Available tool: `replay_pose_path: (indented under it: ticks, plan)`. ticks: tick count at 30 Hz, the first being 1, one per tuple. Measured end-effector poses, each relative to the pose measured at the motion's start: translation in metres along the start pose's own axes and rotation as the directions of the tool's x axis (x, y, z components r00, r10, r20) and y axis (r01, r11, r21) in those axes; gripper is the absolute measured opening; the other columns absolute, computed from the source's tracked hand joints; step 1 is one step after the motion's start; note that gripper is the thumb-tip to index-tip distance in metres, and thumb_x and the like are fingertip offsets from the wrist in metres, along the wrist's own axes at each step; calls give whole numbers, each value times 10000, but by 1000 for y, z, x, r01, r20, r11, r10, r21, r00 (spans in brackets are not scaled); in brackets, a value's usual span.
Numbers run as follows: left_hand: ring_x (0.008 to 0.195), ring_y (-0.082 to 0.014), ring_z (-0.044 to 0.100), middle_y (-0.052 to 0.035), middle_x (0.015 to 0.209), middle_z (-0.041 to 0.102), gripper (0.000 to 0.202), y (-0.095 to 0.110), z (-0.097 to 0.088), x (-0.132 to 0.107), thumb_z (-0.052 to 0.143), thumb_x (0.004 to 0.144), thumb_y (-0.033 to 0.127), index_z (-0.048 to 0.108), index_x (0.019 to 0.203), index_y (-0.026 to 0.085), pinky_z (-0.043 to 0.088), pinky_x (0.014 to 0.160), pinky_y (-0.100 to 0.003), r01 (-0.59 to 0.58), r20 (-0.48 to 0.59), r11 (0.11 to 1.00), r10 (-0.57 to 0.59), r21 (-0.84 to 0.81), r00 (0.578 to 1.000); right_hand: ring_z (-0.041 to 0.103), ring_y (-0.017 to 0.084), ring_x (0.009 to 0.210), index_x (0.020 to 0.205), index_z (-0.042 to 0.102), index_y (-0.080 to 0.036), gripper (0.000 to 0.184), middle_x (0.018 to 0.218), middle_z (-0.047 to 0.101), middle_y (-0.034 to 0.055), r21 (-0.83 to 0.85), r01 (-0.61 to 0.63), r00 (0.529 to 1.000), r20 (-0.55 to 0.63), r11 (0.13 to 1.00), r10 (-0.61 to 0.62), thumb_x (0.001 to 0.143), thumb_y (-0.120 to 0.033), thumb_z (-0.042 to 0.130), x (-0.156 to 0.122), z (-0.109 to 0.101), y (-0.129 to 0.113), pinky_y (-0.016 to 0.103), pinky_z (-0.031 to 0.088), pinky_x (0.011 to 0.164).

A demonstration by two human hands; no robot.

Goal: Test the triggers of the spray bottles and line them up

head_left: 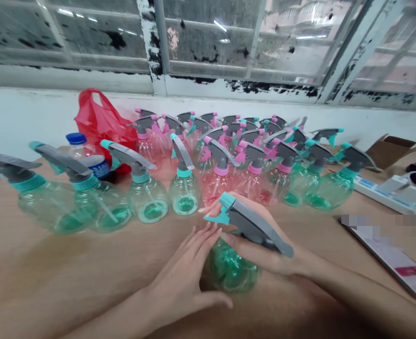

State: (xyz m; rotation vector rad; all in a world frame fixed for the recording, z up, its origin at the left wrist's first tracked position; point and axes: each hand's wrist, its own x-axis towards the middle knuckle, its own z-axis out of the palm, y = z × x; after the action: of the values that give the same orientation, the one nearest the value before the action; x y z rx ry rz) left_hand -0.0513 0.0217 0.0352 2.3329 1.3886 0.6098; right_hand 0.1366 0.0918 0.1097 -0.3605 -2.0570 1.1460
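A green see-through spray bottle point(231, 270) stands on the wooden table point(69, 273) in front of me, topped by a grey trigger head with a teal nozzle point(252, 225). My left hand point(184, 275) rests flat against the bottle's left side, fingers stretched out. My right hand point(260, 245) is wrapped round the neck under the trigger head. Behind them stand several more spray bottles: green ones with teal collars point(147, 197) in front and on the right, pink ones point(225, 181) further back.
A red plastic bag point(100, 120) and a blue-capped drink bottle point(84, 153) sit at the back left. A white power strip point(391, 190), a cardboard box point(389, 150) and a flat card point(395, 259) lie on the right. A white wall and windows run behind the table.
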Motion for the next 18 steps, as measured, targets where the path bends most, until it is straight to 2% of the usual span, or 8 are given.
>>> replay_pose_path:
  ticks: [3, 6, 11, 14, 18]
  plan:
    - [1394, -391, 309, -192, 1531, 333, 912, -13, -3, 0, 666, 810, 633, 257, 1500, 200, 260, 1105, -619, -24, 65, 989, 14, 146, 998, 531, 116, 564, 1055, 592, -238, 354, 785, 602, -15, -28, -3, 999, -48, 1000, 2, 755, -57, 538, -3, -6, 6, 246, 490, 552]
    - [1406, -355, 301, -170, 1553, 294, 816, -22, -3, -2, 597, 898, 564, 201, 1521, 214, 283, 1110, -581, -44, 65, 979, 31, 202, 997, 553, 112, 610, 1022, 577, -235, 279, 851, 624, -9, -60, 20, 995, -92, 998, -26, 790, -79, 563, -4, -11, 8, 245, 496, 597]
    - [1389, -357, 337, -162, 1528, 354, 785, -20, -1, -1, 616, 890, 518, 253, 1508, 199, 306, 1103, -576, -53, 40, 975, 45, 214, 998, 422, 77, 458, 963, 554, -233, 199, 609, 483, -83, -165, 84, 989, -110, 983, -103, 806, -117, 591, -1, -11, 5, 214, 429, 500]
    - [1374, -356, 365, -153, 1514, 383, 754, -17, -3, 1, 627, 889, 475, 278, 1496, 197, 338, 1091, -570, -45, 48, 977, 36, 209, 998, 490, 80, 530, 812, 537, -203, 89, 650, 498, -55, -193, 126, 977, -145, 973, -156, 801, -124, 575, 2, -11, 1, 226, 465, 571]
    - [1350, -366, 403, -155, 1506, 396, 727, -17, -4, 1, 623, 892, 453, 287, 1478, 184, 366, 1078, -572, -66, 28, 967, 61, 246, 998, 489, 78, 542, 711, 510, -190, 128, 640, 476, -40, -245, 127, 979, -127, 961, -162, 820, -130, 537, 4, -13, -2, 212, 451, 543]
